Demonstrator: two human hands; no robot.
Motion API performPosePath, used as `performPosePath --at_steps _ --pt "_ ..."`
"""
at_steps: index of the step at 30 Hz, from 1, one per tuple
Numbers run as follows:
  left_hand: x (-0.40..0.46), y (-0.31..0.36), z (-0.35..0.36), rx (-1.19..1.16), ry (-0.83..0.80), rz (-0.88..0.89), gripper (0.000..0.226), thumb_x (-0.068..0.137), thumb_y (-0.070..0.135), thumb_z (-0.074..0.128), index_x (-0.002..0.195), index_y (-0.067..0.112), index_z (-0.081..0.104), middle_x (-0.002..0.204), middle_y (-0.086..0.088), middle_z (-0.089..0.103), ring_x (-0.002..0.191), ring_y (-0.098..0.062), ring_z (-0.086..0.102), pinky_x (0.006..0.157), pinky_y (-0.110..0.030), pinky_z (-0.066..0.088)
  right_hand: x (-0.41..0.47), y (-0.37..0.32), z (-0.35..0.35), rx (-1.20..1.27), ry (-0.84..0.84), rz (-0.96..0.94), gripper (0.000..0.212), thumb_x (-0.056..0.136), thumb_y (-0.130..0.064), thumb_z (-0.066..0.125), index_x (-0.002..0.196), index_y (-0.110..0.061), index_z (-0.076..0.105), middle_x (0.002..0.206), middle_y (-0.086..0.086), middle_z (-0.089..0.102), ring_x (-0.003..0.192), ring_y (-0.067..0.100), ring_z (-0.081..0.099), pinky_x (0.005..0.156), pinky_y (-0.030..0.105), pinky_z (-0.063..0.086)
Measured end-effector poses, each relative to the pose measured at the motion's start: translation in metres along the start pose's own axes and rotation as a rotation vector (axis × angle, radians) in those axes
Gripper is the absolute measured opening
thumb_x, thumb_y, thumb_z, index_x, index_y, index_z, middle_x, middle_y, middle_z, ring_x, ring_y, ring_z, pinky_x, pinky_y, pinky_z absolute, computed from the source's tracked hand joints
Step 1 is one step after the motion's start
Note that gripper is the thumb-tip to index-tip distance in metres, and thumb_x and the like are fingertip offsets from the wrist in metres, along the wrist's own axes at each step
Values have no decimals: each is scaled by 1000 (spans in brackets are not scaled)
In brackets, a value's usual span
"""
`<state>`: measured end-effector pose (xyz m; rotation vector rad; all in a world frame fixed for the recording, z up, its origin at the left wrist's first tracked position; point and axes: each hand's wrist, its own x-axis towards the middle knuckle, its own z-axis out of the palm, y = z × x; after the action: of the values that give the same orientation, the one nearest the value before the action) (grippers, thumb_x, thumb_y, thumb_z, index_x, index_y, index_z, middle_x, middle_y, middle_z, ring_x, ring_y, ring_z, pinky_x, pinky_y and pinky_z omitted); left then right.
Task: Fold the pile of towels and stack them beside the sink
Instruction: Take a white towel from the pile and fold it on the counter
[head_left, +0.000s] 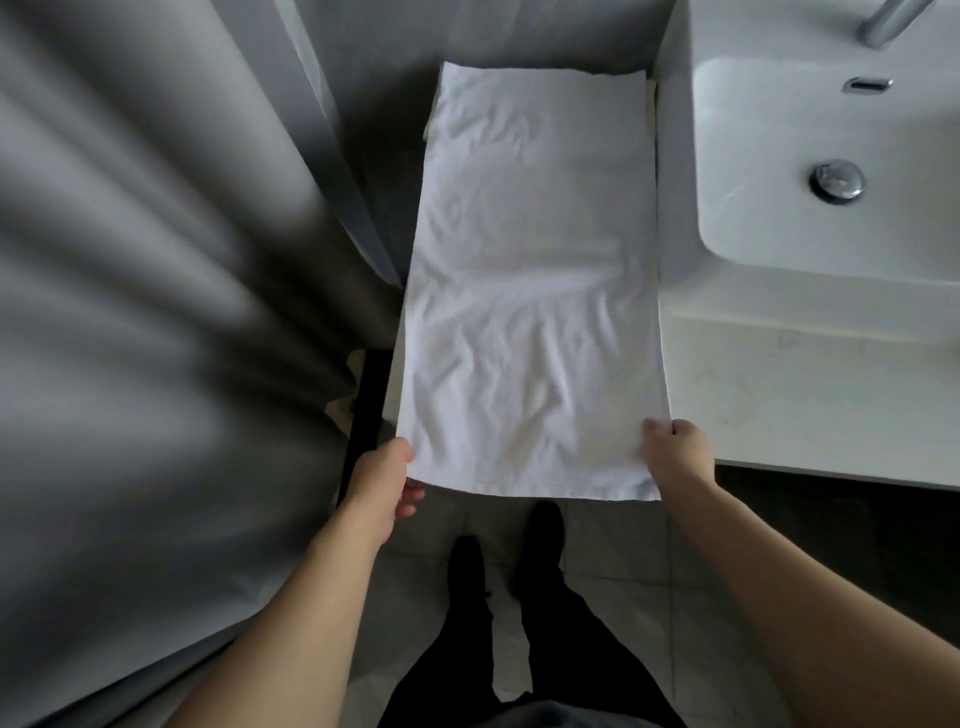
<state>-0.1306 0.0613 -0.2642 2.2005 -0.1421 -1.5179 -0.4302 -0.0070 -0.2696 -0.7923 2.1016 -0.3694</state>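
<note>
A white towel (530, 291) lies spread out lengthwise, wrinkled, on a surface just left of the white sink counter (789, 395). Its near edge hangs over the front. My left hand (384, 486) pinches the near left corner, thumb on top and fingers underneath. My right hand (675, 449) grips the near right corner of the same towel. The sink basin (831, 156) with its drain lies to the right. Whatever is under the towel is hidden, apart from a white edge showing at the far left.
A grey curtain (156, 312) hangs along the whole left side. The tap (888, 21) stands at the top right. Below the towel is a tiled floor (623, 597) with my dark-trousered legs and shoes.
</note>
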Motion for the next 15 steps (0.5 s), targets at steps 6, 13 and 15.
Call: performPosePath --at_steps 6,13,15 --pt "-21 4 -4 -285 129 134 22 88 27 47 96 16 65 85 -5 71 59 -15 63 49 -25 45 -7 -6 -12 79 34 -5 34 96 -34 47 88 -3 55 76 10 52 65 26 48 60 32 37" --pt "-39 27 -1 -394 217 180 20 87 22 48 91 12 66 63 -1 68 44 -9 60 40 -23 42 -20 -35 -26 508 -57 288 8 90 -19 60 95 -15 56 85 5 53 69 21 51 52 28 43" --pt "-41 31 2 -379 209 215 20 88 17 48 95 8 64 64 -2 67 44 -10 61 40 -22 43 -20 -39 -30 610 -72 328 22 90 -15 61 111 -17 56 99 7 56 76 21 54 51 29 44"
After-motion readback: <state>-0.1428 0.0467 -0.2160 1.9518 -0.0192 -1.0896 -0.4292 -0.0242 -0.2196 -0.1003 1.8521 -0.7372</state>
